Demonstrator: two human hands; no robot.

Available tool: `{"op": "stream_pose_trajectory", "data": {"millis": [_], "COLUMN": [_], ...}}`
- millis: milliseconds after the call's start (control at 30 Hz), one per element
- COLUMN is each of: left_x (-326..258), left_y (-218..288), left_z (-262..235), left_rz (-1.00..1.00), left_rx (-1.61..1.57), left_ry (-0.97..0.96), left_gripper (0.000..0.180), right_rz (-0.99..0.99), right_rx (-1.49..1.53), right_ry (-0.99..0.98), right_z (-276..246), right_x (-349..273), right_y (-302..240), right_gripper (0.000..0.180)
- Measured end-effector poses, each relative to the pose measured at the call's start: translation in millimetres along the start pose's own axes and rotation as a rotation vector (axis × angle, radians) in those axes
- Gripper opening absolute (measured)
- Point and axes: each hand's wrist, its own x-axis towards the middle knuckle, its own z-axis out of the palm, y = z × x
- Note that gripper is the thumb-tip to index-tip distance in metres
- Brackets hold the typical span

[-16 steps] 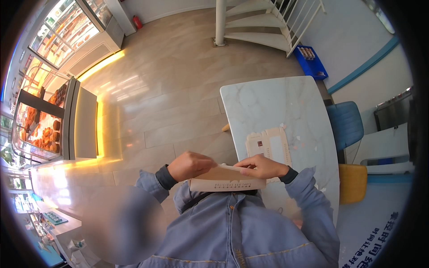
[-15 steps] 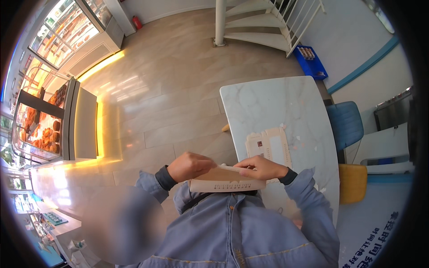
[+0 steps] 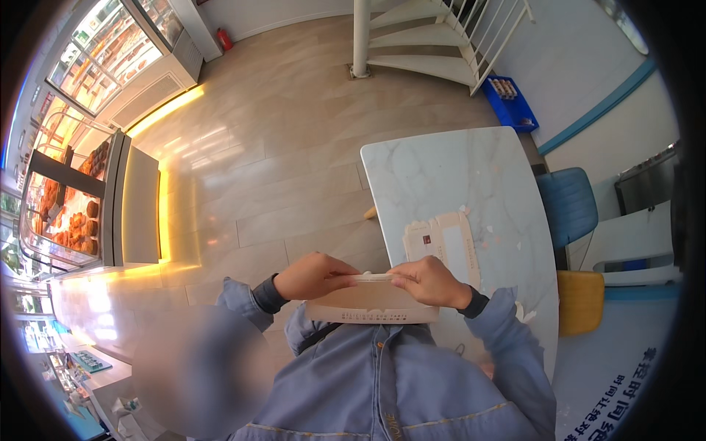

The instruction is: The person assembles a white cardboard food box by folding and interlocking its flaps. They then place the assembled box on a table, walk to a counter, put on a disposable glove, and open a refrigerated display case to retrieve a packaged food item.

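Marble table (image 3: 471,176) with flat cardboard blank (image 3: 445,242)

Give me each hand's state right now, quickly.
Left hand: closed, pinching the left end of the flat cardboard piece.
Right hand: closed, pinching its right end.

Both hands (image 3: 375,279) have drawn slightly closer at lower centre of the frame, fingertips now pinching the upper flap of the flat cardboard box (image 3: 371,301) level (it slanted half a second ago).

A bakery café: lit pastry display cases (image 3: 73,213), marble table (image 3: 456,184), spiral staircase (image 3: 419,44).
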Motion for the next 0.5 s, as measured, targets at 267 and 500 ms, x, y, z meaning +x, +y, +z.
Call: {"op": "stream_pose_trajectory", "data": {"millis": [267, 500], "left_x": [3, -6], "left_y": [1, -2], "left_z": [12, 6], "left_rz": [-0.309, -0.041], "left_rx": [-0.066, -0.057], "left_ry": [0.102, 0.14], "left_gripper": [0.014, 0.021], "right_rz": [-0.014, 0.05], "right_rx": [-0.133, -0.04], "right_ry": [0.018, -0.152], "right_z": [5, -30], "right_x": [-3, -6], "right_y": [-10, 3], "right_gripper": [0.021, 0.022]}}
